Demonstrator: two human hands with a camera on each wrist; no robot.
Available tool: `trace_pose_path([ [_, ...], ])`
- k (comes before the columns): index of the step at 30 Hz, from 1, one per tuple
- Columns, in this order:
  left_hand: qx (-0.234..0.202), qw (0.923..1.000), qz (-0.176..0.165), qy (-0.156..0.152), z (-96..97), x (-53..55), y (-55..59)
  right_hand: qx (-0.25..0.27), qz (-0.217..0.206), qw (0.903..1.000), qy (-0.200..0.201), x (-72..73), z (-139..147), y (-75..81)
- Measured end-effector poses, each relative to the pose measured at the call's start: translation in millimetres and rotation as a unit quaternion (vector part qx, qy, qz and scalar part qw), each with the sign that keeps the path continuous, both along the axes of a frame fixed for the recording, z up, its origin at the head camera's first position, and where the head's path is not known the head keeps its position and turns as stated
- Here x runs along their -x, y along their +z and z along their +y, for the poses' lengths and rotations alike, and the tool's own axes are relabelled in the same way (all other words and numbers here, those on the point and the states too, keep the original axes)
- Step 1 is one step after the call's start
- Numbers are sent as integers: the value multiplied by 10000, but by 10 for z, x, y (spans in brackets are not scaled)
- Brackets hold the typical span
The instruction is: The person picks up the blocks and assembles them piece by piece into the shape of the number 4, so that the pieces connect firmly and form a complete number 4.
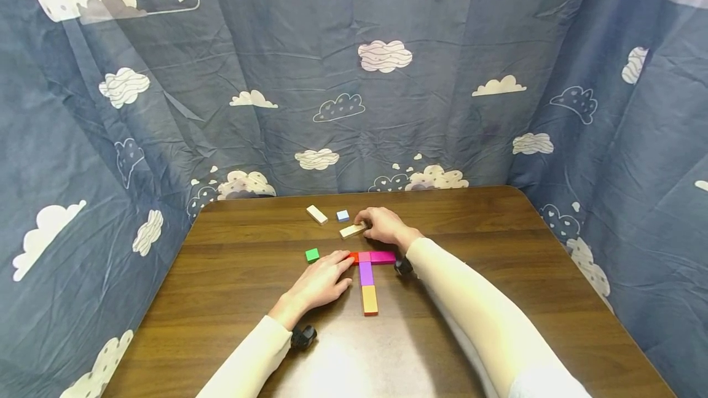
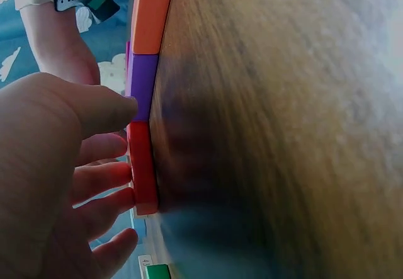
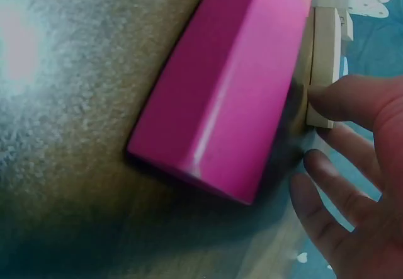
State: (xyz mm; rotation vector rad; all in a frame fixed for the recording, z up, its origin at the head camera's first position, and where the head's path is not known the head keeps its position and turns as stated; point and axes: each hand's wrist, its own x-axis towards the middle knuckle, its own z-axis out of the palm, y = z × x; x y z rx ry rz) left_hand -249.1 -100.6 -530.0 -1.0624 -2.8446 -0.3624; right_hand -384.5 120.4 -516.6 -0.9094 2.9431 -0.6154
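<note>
My right hand (image 1: 383,226) pinches the right end of a plain wooden block (image 1: 352,231), thumb on its near side in the right wrist view. Below it, coloured blocks form a T. Its top row has a red block (image 2: 143,172), a pink block (image 1: 364,257) and a magenta block (image 1: 383,257); the stem is a purple block (image 1: 366,273) above an orange block (image 1: 369,300). My left hand (image 1: 323,278) lies at the T's left side, its extended fingers over the red block and partly hiding it in the head view.
A green block (image 1: 312,255) sits left of the T. Farther back are a blue block (image 1: 343,215) and a second plain wooden block (image 1: 317,214). The brown wooden table (image 1: 221,300) ends at a blue curtain (image 1: 287,78) with cloud prints.
</note>
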Motion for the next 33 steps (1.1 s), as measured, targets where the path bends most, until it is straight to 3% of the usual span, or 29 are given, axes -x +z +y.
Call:
trace_pose_path([
  [10,-34,10000,-82,46,8,4,0,-213,-65,9992,-338,-28,6,-12],
  [21,136,9997,175,35,22,-13,-23,-110,-119,9990,-405,-52,24,8],
  [33,128,9995,273,-22,1,-36,-33,689,-394,9966,-234,-94,13,74],
])
